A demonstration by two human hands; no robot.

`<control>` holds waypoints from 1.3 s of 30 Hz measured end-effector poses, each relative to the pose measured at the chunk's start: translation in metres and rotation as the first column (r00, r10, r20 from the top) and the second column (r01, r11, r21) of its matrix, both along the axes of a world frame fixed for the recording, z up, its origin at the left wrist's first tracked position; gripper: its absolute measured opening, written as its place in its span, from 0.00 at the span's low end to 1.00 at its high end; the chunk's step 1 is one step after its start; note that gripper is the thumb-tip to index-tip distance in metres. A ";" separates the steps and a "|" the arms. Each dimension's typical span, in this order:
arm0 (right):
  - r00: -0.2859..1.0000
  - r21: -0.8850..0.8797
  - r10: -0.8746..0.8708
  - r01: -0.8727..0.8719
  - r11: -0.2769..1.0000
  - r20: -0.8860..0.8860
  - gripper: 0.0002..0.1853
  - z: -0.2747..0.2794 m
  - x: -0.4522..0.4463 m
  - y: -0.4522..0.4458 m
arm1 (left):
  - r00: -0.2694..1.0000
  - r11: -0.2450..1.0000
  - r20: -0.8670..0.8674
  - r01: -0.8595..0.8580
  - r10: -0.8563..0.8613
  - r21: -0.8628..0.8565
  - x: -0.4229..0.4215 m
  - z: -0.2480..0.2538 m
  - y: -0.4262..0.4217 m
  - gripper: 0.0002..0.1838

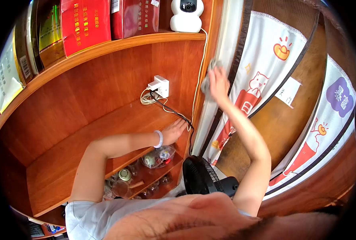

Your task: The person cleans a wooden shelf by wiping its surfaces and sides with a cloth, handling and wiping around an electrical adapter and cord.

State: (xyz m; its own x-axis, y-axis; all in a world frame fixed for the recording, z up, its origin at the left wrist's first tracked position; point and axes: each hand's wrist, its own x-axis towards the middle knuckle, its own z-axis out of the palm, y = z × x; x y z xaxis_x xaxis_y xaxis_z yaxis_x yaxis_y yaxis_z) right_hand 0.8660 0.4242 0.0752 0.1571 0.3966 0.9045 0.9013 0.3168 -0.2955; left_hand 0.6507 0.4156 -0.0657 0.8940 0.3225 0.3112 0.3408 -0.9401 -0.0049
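My left hand (175,132) lies flat on the wooden shelf (106,132) near its right end, fingers stretched out beside the black and white cables. A pale bracelet (158,139) circles that wrist. Higher up on the right, my right hand (218,83) presses a grey cloth (206,85) against the edge of the white door frame (214,116), beside the cabinet's side panel. Part of the cloth is hidden under my fingers.
A white camera (186,16) and several boxes (86,26) stand on the upper shelf. A plugged-in white adapter (159,86) has coiled cables. Below are glass jars (122,187) and a black fan (202,176). Printed curtains (262,60) hang at the right.
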 end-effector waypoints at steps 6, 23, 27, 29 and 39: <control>0.992 0.298 -0.097 0.068 0.952 0.085 0.25 0.205 -0.008 0.016 | 0.999 0.990 -0.031 -0.040 0.036 -0.138 0.002 -0.006 0.007 0.34; 0.859 0.488 -0.363 0.158 0.859 0.362 0.18 0.197 -0.014 0.009 | 0.997 0.989 -0.056 -0.058 0.051 -0.134 0.001 0.004 -0.002 0.31; 0.841 0.467 -0.439 0.265 0.843 0.315 0.21 0.292 -0.018 0.012 | 1.000 0.995 -0.005 -0.022 0.022 -0.097 0.002 -0.007 0.006 0.29; 0.911 0.423 -0.350 0.235 0.875 0.218 0.13 0.314 -0.036 -0.003 | 0.999 0.992 -0.023 -0.044 0.042 -0.120 0.001 0.002 0.002 0.29; 0.963 0.287 -0.090 0.015 0.958 0.252 0.24 0.277 0.000 0.024 | 0.999 0.982 -0.026 -0.046 0.042 -0.181 0.002 -0.002 0.003 0.31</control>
State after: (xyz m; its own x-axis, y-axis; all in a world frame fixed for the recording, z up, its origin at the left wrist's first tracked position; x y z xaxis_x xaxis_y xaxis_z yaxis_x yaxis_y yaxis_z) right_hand 0.8665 0.4487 0.3519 -0.0847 0.1190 0.9893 0.9521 0.3025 0.0451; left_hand 0.6529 0.4182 -0.0673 0.8835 0.4111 0.2246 0.3835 -0.9101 0.1571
